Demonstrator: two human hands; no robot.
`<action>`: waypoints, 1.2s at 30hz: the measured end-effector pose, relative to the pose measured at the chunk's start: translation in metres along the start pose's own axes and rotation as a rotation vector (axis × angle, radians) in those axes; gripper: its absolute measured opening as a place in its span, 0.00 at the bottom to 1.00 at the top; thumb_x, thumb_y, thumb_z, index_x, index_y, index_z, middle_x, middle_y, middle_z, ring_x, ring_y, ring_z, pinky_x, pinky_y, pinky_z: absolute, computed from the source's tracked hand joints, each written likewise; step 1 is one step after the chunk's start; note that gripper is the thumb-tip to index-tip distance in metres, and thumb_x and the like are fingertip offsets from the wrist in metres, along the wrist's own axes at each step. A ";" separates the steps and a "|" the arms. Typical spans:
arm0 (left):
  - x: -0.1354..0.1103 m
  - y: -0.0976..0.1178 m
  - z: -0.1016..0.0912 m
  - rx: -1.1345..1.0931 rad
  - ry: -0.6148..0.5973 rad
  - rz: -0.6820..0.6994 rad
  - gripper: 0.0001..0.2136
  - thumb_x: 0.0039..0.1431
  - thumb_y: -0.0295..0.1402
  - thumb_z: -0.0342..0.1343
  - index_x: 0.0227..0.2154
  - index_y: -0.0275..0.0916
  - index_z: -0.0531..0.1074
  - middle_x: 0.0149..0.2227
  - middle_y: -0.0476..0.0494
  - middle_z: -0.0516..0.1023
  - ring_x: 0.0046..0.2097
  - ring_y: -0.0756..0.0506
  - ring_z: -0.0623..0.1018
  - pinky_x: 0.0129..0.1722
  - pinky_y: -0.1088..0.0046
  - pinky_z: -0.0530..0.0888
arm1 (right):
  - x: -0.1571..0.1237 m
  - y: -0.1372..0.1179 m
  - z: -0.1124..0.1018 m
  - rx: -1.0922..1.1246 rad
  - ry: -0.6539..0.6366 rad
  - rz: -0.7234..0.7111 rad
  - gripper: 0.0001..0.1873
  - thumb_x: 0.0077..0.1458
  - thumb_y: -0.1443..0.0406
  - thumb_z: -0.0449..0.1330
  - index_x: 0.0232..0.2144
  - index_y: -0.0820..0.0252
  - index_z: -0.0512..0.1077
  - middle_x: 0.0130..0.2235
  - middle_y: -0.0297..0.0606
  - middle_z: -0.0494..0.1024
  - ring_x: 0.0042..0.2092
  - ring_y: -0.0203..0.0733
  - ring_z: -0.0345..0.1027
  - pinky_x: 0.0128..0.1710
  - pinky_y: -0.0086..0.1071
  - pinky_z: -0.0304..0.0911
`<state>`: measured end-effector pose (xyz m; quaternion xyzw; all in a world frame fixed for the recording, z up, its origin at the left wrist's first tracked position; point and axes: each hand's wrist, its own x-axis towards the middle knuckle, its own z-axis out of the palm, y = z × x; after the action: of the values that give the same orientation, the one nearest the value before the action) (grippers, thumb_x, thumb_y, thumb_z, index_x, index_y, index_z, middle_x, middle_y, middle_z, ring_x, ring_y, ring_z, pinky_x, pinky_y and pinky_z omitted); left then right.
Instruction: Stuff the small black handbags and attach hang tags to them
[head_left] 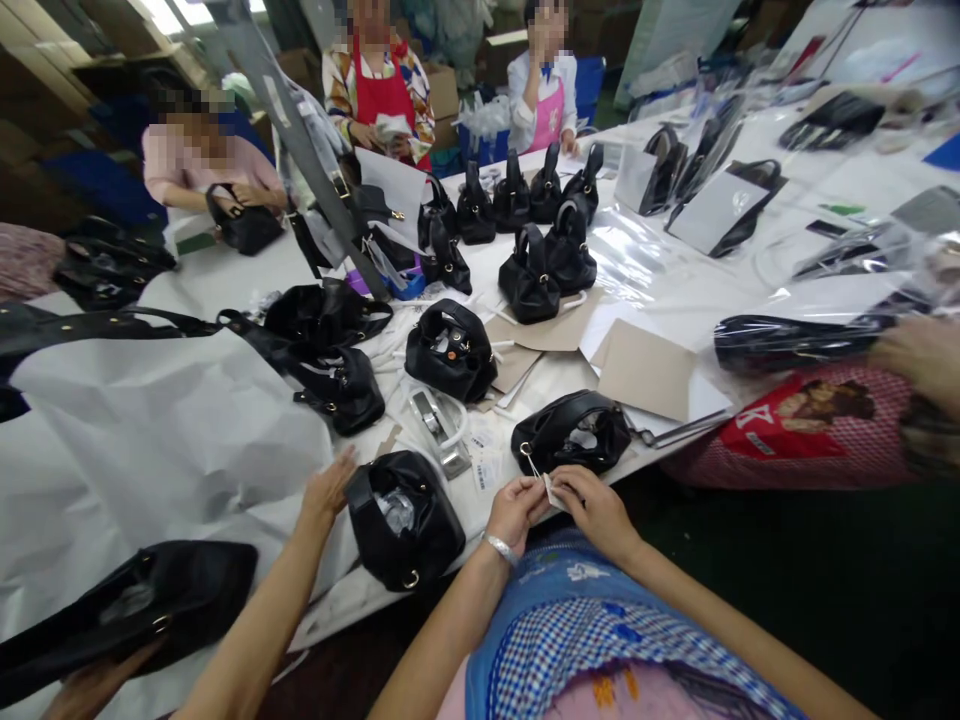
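My left hand, with a silver bracelet on the wrist, and my right hand meet at the table's near edge. Both pinch a small white tag between their fingertips. A thin string runs from the tag up to a small black handbag lying just beyond my hands. Another small black handbag, stuffed with clear plastic, lies to the left of my left hand.
A co-worker's hand rests on white paper at my left; their other hand holds a flat black bag. Several black handbags, cardboard sheets and a tape dispenser cover the table. Other people work at the far side and at the right.
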<state>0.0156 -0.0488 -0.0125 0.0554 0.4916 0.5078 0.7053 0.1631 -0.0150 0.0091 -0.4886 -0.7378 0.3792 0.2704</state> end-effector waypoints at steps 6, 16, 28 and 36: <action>-0.007 0.015 -0.004 0.084 0.082 0.012 0.16 0.39 0.39 0.69 0.31 0.34 0.77 0.28 0.47 0.76 0.29 0.55 0.73 0.31 0.83 0.72 | 0.000 -0.001 -0.001 0.187 -0.010 0.204 0.12 0.56 0.56 0.53 0.34 0.56 0.71 0.35 0.37 0.76 0.37 0.42 0.69 0.40 0.33 0.65; -0.019 0.019 0.007 0.111 0.038 0.026 0.19 0.39 0.35 0.69 0.35 0.33 0.74 0.33 0.41 0.79 0.34 0.49 0.78 0.33 0.79 0.74 | -0.003 0.000 0.007 0.484 -0.060 0.313 0.17 0.52 0.53 0.57 0.35 0.60 0.73 0.34 0.37 0.76 0.37 0.40 0.69 0.39 0.31 0.64; -0.009 0.013 0.001 0.342 0.097 0.173 0.17 0.42 0.40 0.66 0.34 0.35 0.74 0.32 0.42 0.79 0.33 0.48 0.76 0.27 0.79 0.65 | -0.006 -0.002 0.014 0.497 -0.011 0.373 0.18 0.49 0.53 0.60 0.34 0.61 0.73 0.34 0.38 0.77 0.38 0.41 0.69 0.39 0.32 0.65; -0.010 0.014 0.000 0.364 0.077 0.221 0.15 0.44 0.39 0.65 0.33 0.34 0.74 0.31 0.42 0.79 0.32 0.49 0.76 0.28 0.78 0.67 | -0.004 -0.009 0.014 0.521 0.014 0.358 0.16 0.48 0.54 0.61 0.33 0.62 0.74 0.33 0.39 0.77 0.36 0.40 0.70 0.39 0.32 0.65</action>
<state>0.0061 -0.0496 0.0020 0.2158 0.5927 0.4868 0.6043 0.1488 -0.0248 0.0087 -0.5274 -0.5163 0.5938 0.3205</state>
